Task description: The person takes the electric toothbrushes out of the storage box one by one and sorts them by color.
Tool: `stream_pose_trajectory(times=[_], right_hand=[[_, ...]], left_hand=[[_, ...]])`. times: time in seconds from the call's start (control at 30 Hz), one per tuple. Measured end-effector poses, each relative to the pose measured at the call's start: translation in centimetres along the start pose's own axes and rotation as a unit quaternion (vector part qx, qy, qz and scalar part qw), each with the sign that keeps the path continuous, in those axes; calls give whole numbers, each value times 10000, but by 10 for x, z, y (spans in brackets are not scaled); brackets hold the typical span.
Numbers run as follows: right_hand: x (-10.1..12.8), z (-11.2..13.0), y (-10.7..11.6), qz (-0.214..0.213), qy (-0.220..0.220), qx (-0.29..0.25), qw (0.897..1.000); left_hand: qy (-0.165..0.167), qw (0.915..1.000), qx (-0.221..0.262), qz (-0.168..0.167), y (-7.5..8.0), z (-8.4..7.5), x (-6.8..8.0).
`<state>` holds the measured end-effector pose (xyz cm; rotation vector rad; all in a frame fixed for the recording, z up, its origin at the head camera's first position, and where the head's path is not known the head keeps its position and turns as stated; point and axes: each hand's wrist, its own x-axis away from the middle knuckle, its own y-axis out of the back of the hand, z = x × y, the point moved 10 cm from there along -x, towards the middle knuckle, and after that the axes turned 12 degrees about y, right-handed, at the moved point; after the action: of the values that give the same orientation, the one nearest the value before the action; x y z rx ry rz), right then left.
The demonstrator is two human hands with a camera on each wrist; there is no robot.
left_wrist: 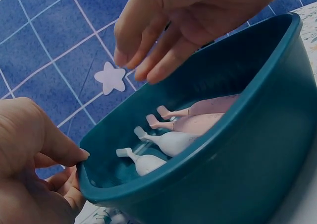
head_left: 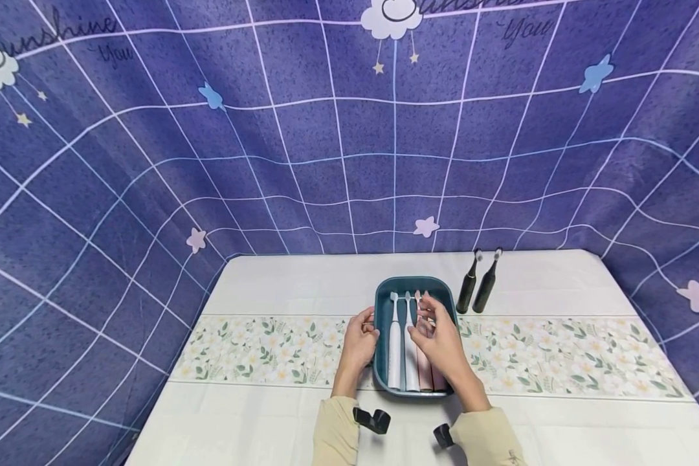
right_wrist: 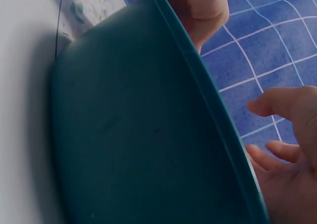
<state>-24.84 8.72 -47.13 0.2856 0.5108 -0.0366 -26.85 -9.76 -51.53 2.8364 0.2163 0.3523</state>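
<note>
A teal basin (head_left: 413, 281) stands on the table and holds several electric toothbrushes lying side by side: two white ones (head_left: 395, 343) and two pink ones (head_left: 424, 372). My left hand (head_left: 364, 333) grips the basin's left rim, its thumb (left_wrist: 59, 144) on the edge and the fingers curled below. My right hand (head_left: 433, 317) hovers just above the pink toothbrushes (left_wrist: 203, 122) with relaxed, spread fingers (left_wrist: 148, 45) that hold nothing. In the right wrist view the basin's outer wall (right_wrist: 138, 135) fills the frame, with my right fingers (right_wrist: 285, 149) beyond its rim.
Two dark toothbrushes (head_left: 477, 283) lie on the table just right of the basin's far corner. A floral runner (head_left: 256, 349) crosses the white table. A blue checked cloth (head_left: 326, 129) hangs behind and on both sides.
</note>
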Motion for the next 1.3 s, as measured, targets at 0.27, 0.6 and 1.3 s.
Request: stream_pose_trajectory(times=[0.27, 0.6, 1.3], right_hand=[[3, -2, -20, 587, -308, 620, 9959], [8, -8, -41, 1143, -899, 796, 9862], [7, -1, -72, 2273, -1071, 2512, 9347]], left_hand=[[69, 10000, 51, 39, -1, 0, 0], [43, 9998, 193, 74, -1, 1, -1], [-24, 9998, 180, 93, -1, -2, 1]])
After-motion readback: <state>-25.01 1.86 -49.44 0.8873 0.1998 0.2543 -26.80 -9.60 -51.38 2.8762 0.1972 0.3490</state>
